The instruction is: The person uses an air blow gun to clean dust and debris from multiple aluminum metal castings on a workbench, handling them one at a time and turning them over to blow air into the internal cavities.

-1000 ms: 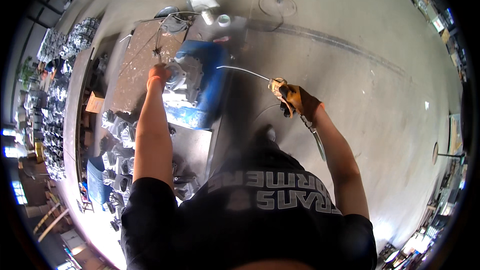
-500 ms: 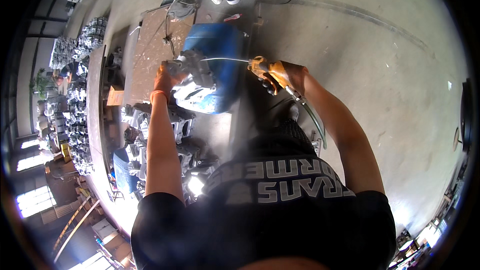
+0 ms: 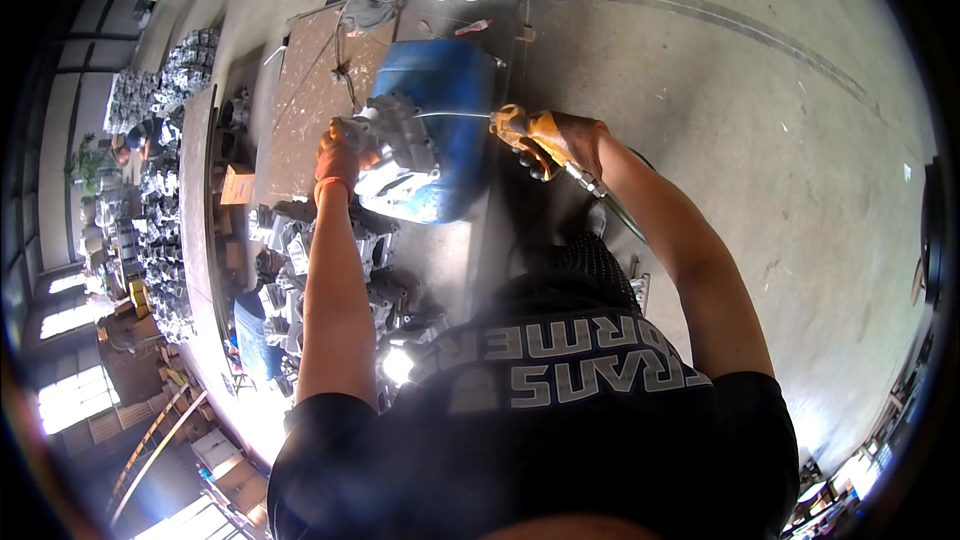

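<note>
White glare fills the windows [image 3: 78, 398] at the far left of my view, then come stacked castings [image 3: 162, 240]. Next I see the brown worktop [image 3: 305, 110], scuffed and speckled; the gloved left hand [image 3: 342, 155], closed on the left end of a grey part [image 3: 402, 135] over a blue drum [image 3: 455, 80]; then the gun [image 3: 512, 124], its thin tube toward the part, gripped by the gloved right hand [image 3: 570, 143]. Grey floor [image 3: 750, 190] spreads rightward.

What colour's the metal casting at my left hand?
The casting is silvery grey; the head view shows it.
</note>
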### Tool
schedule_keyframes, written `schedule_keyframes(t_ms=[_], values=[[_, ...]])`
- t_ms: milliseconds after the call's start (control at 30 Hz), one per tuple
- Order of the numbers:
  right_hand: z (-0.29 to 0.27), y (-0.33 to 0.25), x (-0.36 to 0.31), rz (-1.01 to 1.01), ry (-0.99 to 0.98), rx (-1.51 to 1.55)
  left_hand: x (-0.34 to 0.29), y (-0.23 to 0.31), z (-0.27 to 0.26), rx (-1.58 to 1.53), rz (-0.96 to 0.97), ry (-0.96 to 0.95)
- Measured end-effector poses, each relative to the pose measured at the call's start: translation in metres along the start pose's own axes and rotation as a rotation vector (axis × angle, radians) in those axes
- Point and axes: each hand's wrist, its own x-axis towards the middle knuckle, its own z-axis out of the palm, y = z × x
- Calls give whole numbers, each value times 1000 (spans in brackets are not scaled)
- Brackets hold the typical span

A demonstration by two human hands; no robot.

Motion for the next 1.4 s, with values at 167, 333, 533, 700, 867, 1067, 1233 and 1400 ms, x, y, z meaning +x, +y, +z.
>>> schedule_keyframes(t_ms=[167,333,533,700,867,1067,1233,1400], values=[[7,-3,-3,-49,12,-77,3,-15,9,-23,54,135],[20,-14,-13,-37,38,-102,-20,15,-19,-25,10,6],[17,-7,2,-113,-34,-58,-13,11,-17,-23,-44,-11],[6,-5,-8,-122,28,40,-14,16,-18,12,-106,-14],[28,-16,-38,-309,-66,-192,-14,14,-18,-20,-106,-46],[30,1,-16,-274,250,-251,-14,13,-15,-39,-54,-5],[23,10,-26,-320,57,-193,-11,8,-12,-45,-43,12],[28,4,-67,-130,-11,-112,-1,-3,-2,-91,-34,-7]])
